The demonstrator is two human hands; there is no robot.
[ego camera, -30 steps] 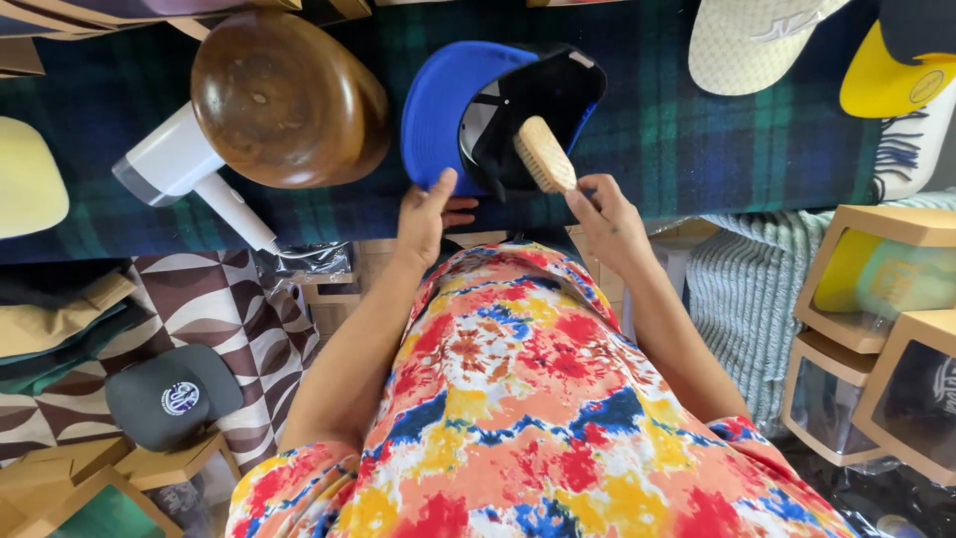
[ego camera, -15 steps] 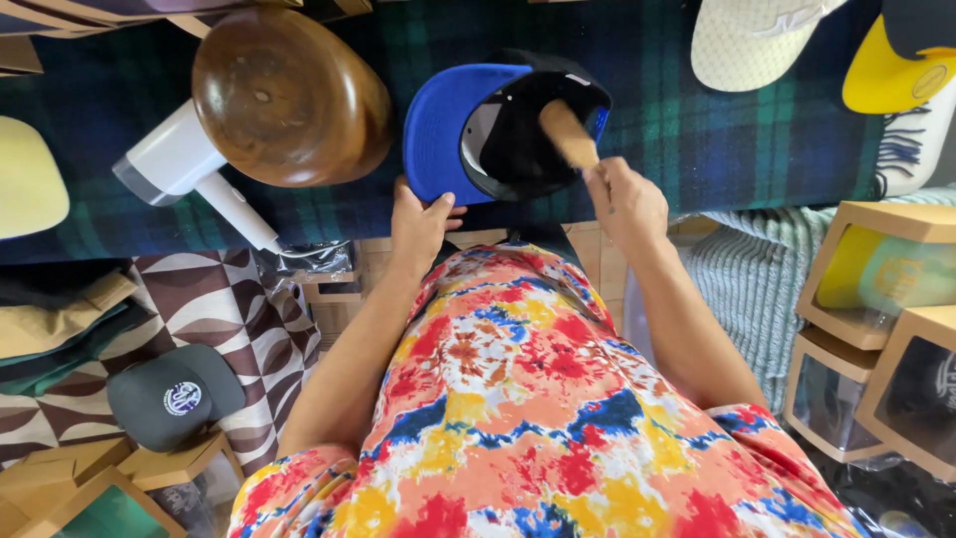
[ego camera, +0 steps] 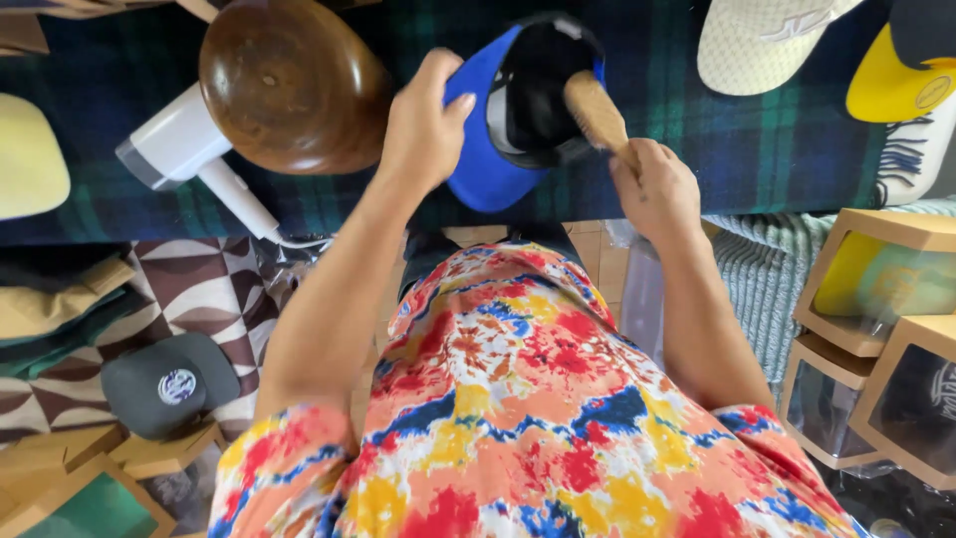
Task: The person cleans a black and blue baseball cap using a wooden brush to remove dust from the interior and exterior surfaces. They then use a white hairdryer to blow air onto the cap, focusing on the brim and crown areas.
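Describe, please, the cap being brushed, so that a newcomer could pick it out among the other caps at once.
Start at the dark plaid cloth across the top, then find the brown wooden dome. Just right of it lies the cap, with the left hand gripping its brim and the right hand working a wooden brush inside it. Only this cap has a blue brim and black lining; its neighbours are cream and yellow.
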